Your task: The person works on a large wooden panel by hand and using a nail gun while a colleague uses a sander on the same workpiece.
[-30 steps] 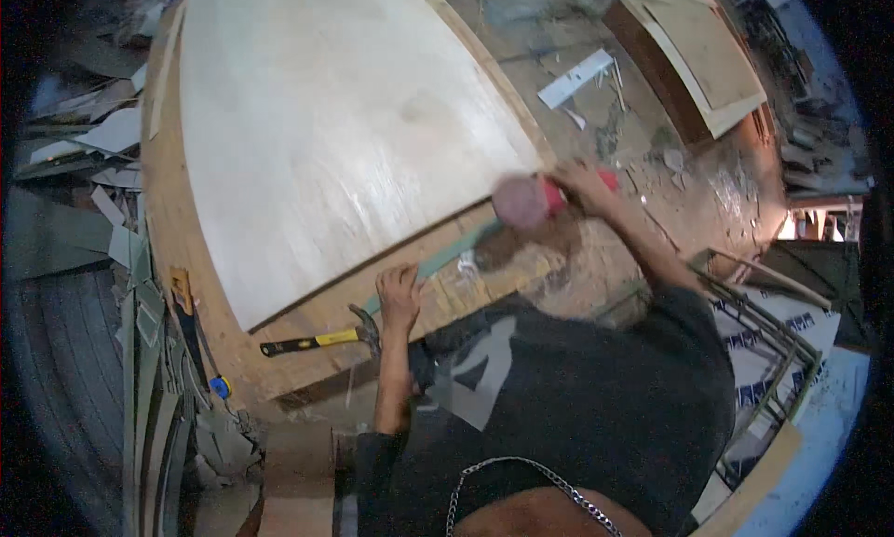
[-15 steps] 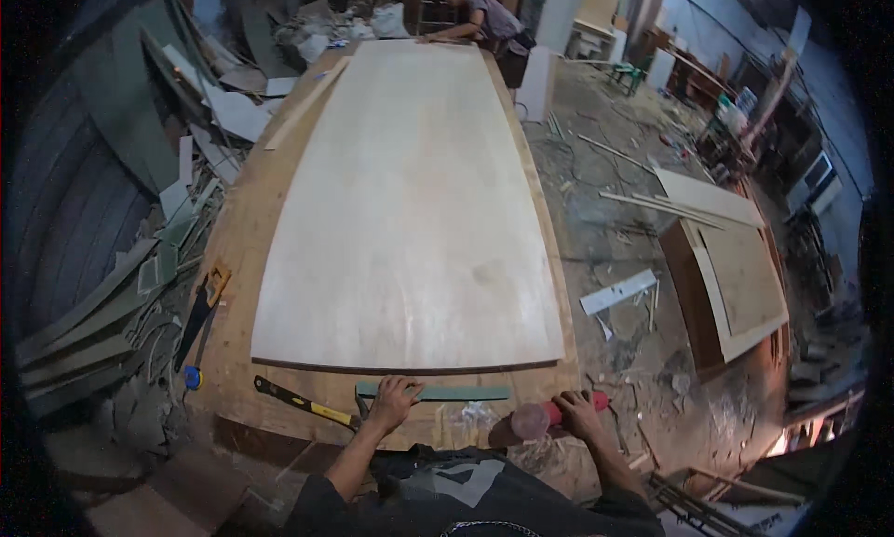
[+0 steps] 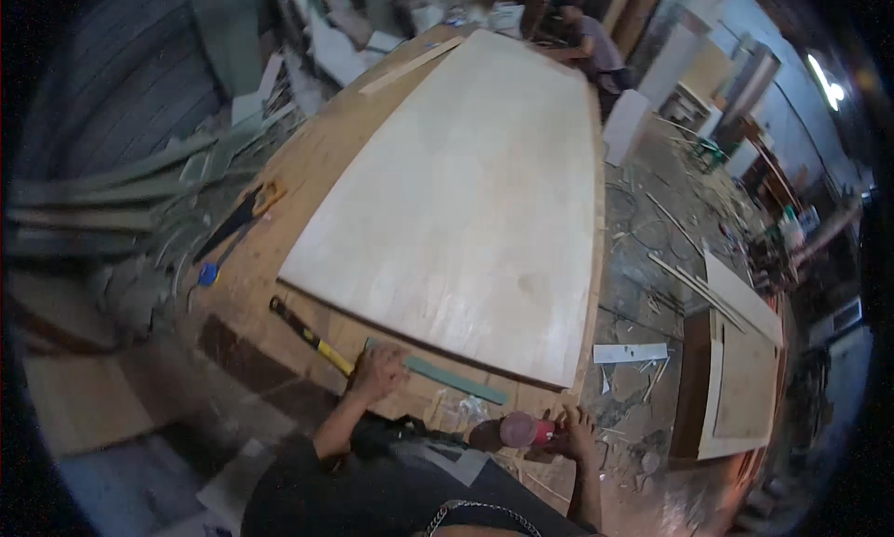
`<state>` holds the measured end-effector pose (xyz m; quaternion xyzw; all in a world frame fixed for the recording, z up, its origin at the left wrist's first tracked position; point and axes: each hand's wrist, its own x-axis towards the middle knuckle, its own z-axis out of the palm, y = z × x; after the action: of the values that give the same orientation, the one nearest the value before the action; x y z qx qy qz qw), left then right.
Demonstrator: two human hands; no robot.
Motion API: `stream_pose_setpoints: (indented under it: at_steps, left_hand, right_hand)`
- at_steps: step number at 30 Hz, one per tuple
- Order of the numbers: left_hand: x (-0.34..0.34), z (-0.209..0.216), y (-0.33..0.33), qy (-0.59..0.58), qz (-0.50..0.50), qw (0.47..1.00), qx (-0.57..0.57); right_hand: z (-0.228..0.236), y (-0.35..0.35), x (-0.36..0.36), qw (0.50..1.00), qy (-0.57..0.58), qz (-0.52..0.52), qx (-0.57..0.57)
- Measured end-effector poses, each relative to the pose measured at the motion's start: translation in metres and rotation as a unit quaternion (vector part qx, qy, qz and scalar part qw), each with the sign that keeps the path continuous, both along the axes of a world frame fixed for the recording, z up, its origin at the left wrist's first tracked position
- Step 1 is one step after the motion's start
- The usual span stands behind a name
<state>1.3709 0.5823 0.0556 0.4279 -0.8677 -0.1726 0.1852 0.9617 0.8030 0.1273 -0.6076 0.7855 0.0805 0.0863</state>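
My left hand (image 3: 377,373) presses down on the left end of a thin green strip (image 3: 456,380) that lies along the near edge of the wooden workbench (image 3: 307,178). Just beyond the strip lies a large pale plywood sheet (image 3: 470,197), covering most of the bench. My right hand (image 3: 575,432) holds a pink bottle-like container (image 3: 521,430) at the bench's near right corner, tilted on its side. A crumpled clear plastic piece (image 3: 463,410) sits between my hands.
A hammer with a yellow-and-black handle (image 3: 309,336) lies left of my left hand. A handsaw (image 3: 237,220) and a small blue object (image 3: 208,274) rest on the bench's left side. Another person (image 3: 593,49) works at the far end. Boards and scraps litter the floor at right.
The view has swung left and tilted. My left hand stays on the green strip; my right hand with the pink container has dropped to the bench's near right corner.
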Motion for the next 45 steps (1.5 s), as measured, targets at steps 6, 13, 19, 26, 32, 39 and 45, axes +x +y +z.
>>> stream_pose_setpoints:
  at_steps: [6, 13, 19, 26, 32, 39, 45]
  left_hand:
    - [0.028, 0.01, 0.011, 0.009, 0.133, 0.988, -0.078]
    - [0.03, 0.005, 0.015, 0.038, 0.163, 0.986, -0.02]
    - [0.038, 0.002, 0.018, 0.066, 0.19, 0.979, 0.019]
    - [0.033, -0.012, 0.009, 0.197, 0.182, 0.962, 0.044]
    - [0.059, -0.014, 0.004, 0.318, 0.079, 0.942, 0.07]
    - [0.147, -0.011, -0.036, 0.279, 0.127, 0.95, 0.06]
    - [0.198, -0.019, -0.078, 0.277, 0.13, 0.95, 0.054]
  right_hand:
    - [0.035, -0.049, 0.015, 0.951, -0.242, -0.092, -0.168]
    - [-0.031, -0.157, 0.115, 0.888, -0.445, 0.013, -0.114]
    - [-0.025, -0.189, 0.172, 0.958, -0.259, 0.125, -0.016]
    - [-0.053, -0.165, 0.177, 0.983, -0.179, 0.046, 0.016]
    - [-0.061, -0.155, 0.206, 0.982, -0.15, 0.078, -0.09]
    - [0.01, -0.15, 0.252, 0.979, -0.176, -0.058, -0.089]
    - [0.026, -0.138, 0.273, 0.902, -0.269, -0.047, -0.335]
